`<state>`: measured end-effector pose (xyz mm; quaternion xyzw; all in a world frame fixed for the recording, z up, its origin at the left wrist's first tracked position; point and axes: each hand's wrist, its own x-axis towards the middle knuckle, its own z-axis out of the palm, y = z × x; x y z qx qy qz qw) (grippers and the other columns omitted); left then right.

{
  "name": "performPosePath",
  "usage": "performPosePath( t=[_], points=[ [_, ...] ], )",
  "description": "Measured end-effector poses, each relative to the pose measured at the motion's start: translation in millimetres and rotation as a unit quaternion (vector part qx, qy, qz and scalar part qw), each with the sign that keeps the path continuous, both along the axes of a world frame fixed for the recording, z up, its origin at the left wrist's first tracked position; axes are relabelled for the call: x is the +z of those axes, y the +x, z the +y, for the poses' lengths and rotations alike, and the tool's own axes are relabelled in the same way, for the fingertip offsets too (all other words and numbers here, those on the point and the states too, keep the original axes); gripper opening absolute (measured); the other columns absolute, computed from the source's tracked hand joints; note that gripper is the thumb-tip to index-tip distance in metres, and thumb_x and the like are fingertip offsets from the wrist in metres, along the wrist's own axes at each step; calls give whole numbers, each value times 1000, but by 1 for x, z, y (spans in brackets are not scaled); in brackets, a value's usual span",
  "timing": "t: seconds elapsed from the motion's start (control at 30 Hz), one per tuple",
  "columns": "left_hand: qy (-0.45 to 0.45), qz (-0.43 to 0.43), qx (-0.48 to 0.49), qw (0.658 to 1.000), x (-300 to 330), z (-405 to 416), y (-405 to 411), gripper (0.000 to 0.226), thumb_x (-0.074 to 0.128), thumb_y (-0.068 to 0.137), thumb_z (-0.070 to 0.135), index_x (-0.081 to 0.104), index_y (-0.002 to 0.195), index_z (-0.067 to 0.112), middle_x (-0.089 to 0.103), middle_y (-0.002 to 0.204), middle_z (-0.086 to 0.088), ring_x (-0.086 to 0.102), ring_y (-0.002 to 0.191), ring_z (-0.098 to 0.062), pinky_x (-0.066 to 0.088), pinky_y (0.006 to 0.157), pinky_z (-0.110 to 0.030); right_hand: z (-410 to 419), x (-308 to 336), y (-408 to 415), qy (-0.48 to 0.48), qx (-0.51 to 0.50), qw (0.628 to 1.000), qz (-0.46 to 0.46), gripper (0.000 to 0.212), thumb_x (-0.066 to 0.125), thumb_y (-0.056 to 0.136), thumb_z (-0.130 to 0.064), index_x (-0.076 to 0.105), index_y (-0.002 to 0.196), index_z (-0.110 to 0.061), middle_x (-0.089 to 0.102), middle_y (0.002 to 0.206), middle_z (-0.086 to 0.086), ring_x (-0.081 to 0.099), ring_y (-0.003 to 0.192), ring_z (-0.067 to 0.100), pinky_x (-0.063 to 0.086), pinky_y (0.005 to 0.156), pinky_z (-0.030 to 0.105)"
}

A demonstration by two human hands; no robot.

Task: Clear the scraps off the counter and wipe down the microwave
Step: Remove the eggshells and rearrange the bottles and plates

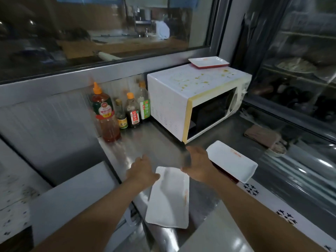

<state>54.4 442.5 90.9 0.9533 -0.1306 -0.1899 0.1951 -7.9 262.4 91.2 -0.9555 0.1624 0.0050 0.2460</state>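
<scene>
Head view: the left hand rests at the near-left corner of a white rectangular tray lying on the steel tabletop, its fingers touching the tray's far edge; whether they clasp it I cannot tell. The right hand is blurred, fingers loosely spread and holding nothing, hovering between that tray and a second white tray just to its right, which carries a red smear. The microwave stands beyond both hands, slightly right of them, white with a yellowed door frame; its top is spotted with yellow-brown splashes. A third tray, red-edged, sits on the microwave's far corner. That makes three trays and one microwave. Four sauce bottles stand in a cluster beyond the left hand, beside the microwave's left wall. A brownish cloth lies well to the right of the right hand.
</scene>
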Motion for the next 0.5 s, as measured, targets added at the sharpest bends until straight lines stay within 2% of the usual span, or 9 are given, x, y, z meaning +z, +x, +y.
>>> performPosePath(
  t=[0.07,0.2,0.5],
  points=[
    [4,-10,-16,1000,1,-4,-8,72,66,82,39,30,137,11,41,134,-12,49,118,-30,45,97,-41,-10,1,-17,-8,-23,1000,4,69,65,82,-30,32,140,-12,37,141,10,28,133,27,24,108,30],
    [-8,-14,-56,998,2,-16,-19,69,66,82,40,31,135,12,41,135,-12,48,120,-29,44,98,-41,-32,7,-50,-7,-95,995,20,73,68,80,-35,31,140,-15,35,140,12,30,129,29,31,104,36],
    [-42,6,-102,994,-6,-66,-33,71,67,82,39,31,138,14,40,137,-11,44,126,-29,40,103,-39,-89,3,-89,-12,-178,983,33,78,66,81,-34,26,143,-10,33,142,14,27,132,32,28,106,35]
  ],
)
